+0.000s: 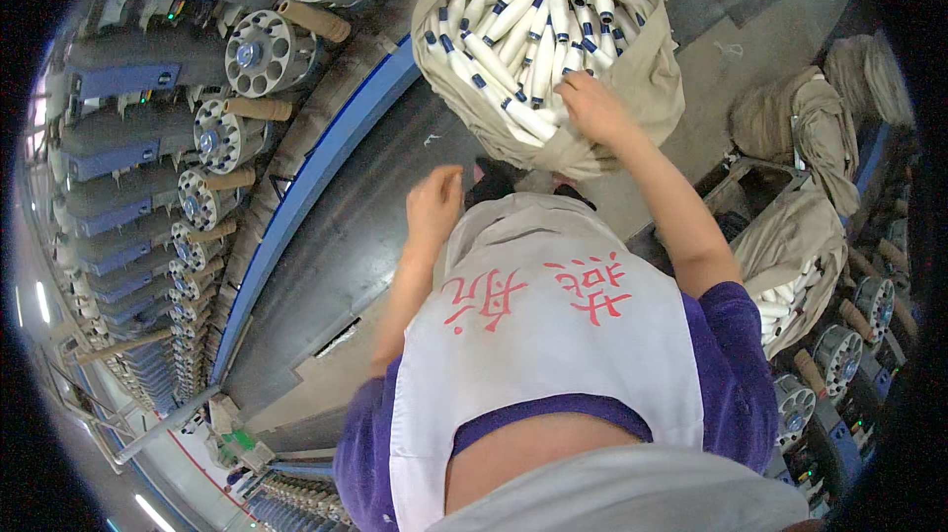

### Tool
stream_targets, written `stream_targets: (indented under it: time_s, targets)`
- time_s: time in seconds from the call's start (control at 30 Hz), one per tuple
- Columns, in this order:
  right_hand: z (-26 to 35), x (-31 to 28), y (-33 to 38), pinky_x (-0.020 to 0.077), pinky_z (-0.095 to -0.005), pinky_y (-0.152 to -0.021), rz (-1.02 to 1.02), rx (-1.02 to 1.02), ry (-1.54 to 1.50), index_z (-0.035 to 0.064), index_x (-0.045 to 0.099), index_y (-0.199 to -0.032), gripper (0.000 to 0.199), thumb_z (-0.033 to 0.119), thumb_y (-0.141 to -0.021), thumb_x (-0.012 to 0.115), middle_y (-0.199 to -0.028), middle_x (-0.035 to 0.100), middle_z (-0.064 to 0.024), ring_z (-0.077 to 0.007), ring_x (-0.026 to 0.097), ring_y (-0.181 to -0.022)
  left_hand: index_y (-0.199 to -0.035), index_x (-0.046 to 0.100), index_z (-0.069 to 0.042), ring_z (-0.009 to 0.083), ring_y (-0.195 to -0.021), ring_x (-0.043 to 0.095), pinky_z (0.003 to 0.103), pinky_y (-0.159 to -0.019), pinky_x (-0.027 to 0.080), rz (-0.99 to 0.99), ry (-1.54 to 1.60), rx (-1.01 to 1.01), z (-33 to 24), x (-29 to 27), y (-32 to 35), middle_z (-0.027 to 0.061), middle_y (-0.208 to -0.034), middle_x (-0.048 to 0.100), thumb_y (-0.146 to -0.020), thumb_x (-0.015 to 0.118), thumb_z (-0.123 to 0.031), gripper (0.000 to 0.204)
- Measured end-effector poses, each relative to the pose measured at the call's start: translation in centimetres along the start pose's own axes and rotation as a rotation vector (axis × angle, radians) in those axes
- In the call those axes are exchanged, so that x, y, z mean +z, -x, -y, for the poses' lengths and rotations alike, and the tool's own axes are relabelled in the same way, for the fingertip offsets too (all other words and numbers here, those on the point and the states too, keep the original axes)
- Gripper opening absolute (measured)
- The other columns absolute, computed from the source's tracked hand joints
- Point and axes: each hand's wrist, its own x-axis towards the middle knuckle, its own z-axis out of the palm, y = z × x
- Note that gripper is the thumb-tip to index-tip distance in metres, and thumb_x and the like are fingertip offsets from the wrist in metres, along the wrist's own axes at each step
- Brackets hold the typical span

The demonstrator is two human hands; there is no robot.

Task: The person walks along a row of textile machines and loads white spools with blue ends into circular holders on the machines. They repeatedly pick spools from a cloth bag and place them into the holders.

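Note:
A large beige cloth sack [647,132] stands in front of me with its rim folded open. Inside lies a jumbled heap of white yarn bobbins [513,24], long and tapered with dark blue ends. My right hand [595,110] reaches over the near rim of the sack. Its fingers are bent and closed on a bobbin at the near right of the heap; the fingertips are partly hidden. To the left of the sack, above the dark floor, my left hand [434,201] hangs with loosely bent fingers and nothing visible in it.
A long row of winding machines with round perforated metal holders [259,53] and brown cone tubes [259,109] runs along my left behind a blue rail [331,127]. At right stand another sack [805,236] with white bobbins, bundled cloth sacks [790,117] and more machine holders [839,359].

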Motion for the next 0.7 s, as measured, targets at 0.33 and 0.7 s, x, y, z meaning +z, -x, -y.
stream_targets:
  time_s: [0.33,0.7]
  targets:
    - [-1.5,2.6,-0.1,0.0352,-0.0404,-0.092,-0.073,0.650,0.168,0.0067,0.054,-0.102,0.030,0.009,-0.072,0.057,-0.115,0.048,-0.0107,-0.0296,0.044,-0.108,-0.095,0.060,-0.006,0.0295,-0.098,0.052,0.039,-0.081,0.045,0.338,-0.586,0.460,3.1,9.3,-29.4,0.0127,-0.101,0.055,-0.073,0.062,-0.014,0.024]
    - [4.8,-5.1,-9.8,0.0267,-0.0485,-0.101,-0.471,0.053,-0.334,0.0061,0.049,-0.076,0.013,0.010,-0.068,0.059,-0.113,0.052,-0.0104,-0.0302,0.041,-0.118,-0.096,0.057,-0.006,0.0194,-0.081,0.059,0.029,-0.068,0.049,0.765,0.606,-0.011,3.4,6.5,-33.2,0.0073,-0.091,0.061,-0.076,0.061,-0.026,0.029]
